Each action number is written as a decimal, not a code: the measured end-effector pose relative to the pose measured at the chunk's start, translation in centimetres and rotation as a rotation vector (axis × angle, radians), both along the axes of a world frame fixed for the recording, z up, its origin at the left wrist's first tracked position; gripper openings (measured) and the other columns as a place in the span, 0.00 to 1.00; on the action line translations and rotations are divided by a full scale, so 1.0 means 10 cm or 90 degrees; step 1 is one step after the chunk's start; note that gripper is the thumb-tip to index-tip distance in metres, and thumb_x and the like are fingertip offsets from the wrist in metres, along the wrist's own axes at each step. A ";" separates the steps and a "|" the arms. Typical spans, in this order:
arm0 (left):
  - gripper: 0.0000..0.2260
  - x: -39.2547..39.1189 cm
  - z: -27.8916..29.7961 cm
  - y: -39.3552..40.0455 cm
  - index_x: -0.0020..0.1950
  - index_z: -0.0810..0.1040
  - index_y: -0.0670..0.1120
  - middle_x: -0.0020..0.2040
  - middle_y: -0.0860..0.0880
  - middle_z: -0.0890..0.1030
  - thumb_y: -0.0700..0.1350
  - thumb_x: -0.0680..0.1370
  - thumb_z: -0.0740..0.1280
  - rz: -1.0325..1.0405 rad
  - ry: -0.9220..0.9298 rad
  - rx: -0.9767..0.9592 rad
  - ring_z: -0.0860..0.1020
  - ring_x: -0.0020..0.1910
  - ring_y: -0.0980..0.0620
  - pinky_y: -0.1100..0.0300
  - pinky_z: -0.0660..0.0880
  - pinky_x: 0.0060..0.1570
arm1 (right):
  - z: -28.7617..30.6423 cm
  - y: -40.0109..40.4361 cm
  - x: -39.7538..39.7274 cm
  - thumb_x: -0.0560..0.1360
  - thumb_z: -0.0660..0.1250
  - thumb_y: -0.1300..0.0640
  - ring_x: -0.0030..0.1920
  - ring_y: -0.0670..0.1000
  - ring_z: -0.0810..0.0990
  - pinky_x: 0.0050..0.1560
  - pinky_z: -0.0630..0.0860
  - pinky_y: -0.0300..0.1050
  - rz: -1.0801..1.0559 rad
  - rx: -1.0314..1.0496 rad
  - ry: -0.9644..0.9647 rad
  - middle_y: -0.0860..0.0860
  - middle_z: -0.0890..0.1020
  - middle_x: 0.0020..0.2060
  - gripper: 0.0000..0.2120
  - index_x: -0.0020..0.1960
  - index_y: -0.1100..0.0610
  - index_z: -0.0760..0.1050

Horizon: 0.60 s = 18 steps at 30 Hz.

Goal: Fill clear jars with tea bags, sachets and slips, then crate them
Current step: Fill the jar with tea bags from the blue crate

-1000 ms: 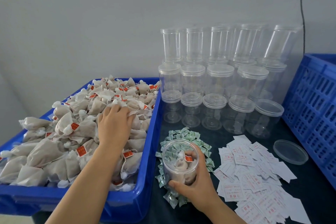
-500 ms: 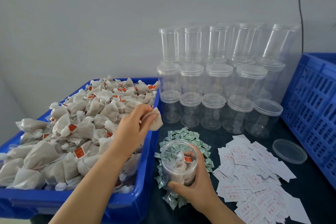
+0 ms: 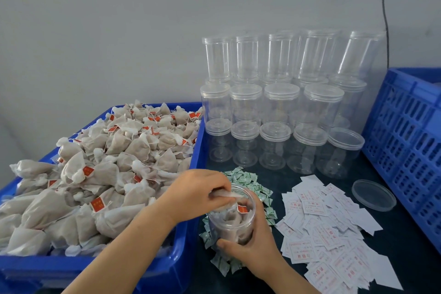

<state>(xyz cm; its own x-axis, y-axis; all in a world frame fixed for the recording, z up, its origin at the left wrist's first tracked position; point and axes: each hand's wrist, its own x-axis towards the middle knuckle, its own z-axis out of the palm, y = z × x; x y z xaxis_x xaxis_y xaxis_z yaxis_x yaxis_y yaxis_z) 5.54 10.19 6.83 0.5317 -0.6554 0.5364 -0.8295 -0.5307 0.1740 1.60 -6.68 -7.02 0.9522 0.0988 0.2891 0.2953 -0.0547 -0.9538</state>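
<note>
Dark tabletop (image 3: 393, 234), grey wall behind. My right hand (image 3: 256, 246) is wrapped around the open jar (image 3: 230, 224), near centre on the sachets (image 3: 250, 179). Left hand (image 3: 198, 194) pinches a tea bag (image 3: 224, 194) at the jar mouth. Slips (image 3: 329, 234) right, blue bin (image 3: 186, 255) left.

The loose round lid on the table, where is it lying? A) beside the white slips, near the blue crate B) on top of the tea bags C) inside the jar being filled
A: the loose lid lies flat on the dark table between the white slips and the blue crate.
</note>
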 end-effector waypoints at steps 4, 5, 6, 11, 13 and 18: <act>0.11 -0.02 0.02 -0.06 0.39 0.80 0.43 0.32 0.51 0.77 0.50 0.74 0.69 -0.003 -0.099 0.009 0.74 0.29 0.53 0.57 0.73 0.27 | 0.00 0.00 0.01 0.62 0.84 0.47 0.67 0.45 0.76 0.59 0.76 0.36 -0.005 0.008 0.007 0.38 0.74 0.67 0.50 0.73 0.30 0.58; 0.10 -0.02 0.02 -0.07 0.38 0.79 0.43 0.32 0.51 0.77 0.49 0.74 0.69 -0.002 -0.119 0.011 0.74 0.29 0.53 0.58 0.72 0.26 | -0.01 0.00 0.01 0.62 0.84 0.46 0.67 0.47 0.76 0.60 0.77 0.38 -0.008 0.009 0.008 0.40 0.74 0.67 0.50 0.74 0.33 0.58; 0.10 -0.03 0.02 -0.08 0.38 0.79 0.43 0.32 0.51 0.77 0.49 0.74 0.69 -0.001 -0.138 0.013 0.74 0.29 0.53 0.58 0.72 0.25 | -0.01 0.00 0.01 0.61 0.84 0.45 0.68 0.48 0.76 0.61 0.77 0.40 -0.012 0.008 0.009 0.41 0.74 0.67 0.50 0.75 0.35 0.58; 0.12 -0.01 0.03 -0.12 0.37 0.79 0.43 0.32 0.51 0.78 0.49 0.76 0.66 0.010 -0.191 -0.010 0.76 0.30 0.53 0.60 0.73 0.26 | -0.04 -0.01 0.03 0.61 0.84 0.45 0.66 0.52 0.77 0.63 0.77 0.52 -0.020 -0.015 0.007 0.46 0.75 0.67 0.51 0.76 0.40 0.59; 0.13 -0.01 0.06 -0.10 0.38 0.80 0.43 0.33 0.52 0.79 0.50 0.76 0.67 0.027 -0.180 -0.048 0.76 0.31 0.55 0.61 0.74 0.28 | -0.05 -0.01 0.04 0.60 0.84 0.43 0.64 0.52 0.78 0.62 0.78 0.52 -0.021 -0.020 0.013 0.42 0.75 0.64 0.51 0.74 0.38 0.59; 0.13 -0.03 0.02 -0.14 0.36 0.79 0.42 0.32 0.50 0.77 0.50 0.76 0.66 -0.006 -0.161 -0.012 0.75 0.29 0.51 0.57 0.73 0.25 | -0.07 -0.02 0.04 0.61 0.85 0.46 0.70 0.52 0.74 0.67 0.74 0.57 -0.018 -0.026 0.017 0.47 0.72 0.71 0.54 0.77 0.42 0.56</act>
<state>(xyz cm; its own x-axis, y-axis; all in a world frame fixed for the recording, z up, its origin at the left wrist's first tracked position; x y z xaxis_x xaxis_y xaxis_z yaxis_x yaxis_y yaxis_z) 5.21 8.80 7.00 0.3726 -0.6483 0.6640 -0.8529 -0.5212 -0.0302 1.96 -6.86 -7.75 0.9619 0.0837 0.2604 0.2682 -0.1023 -0.9579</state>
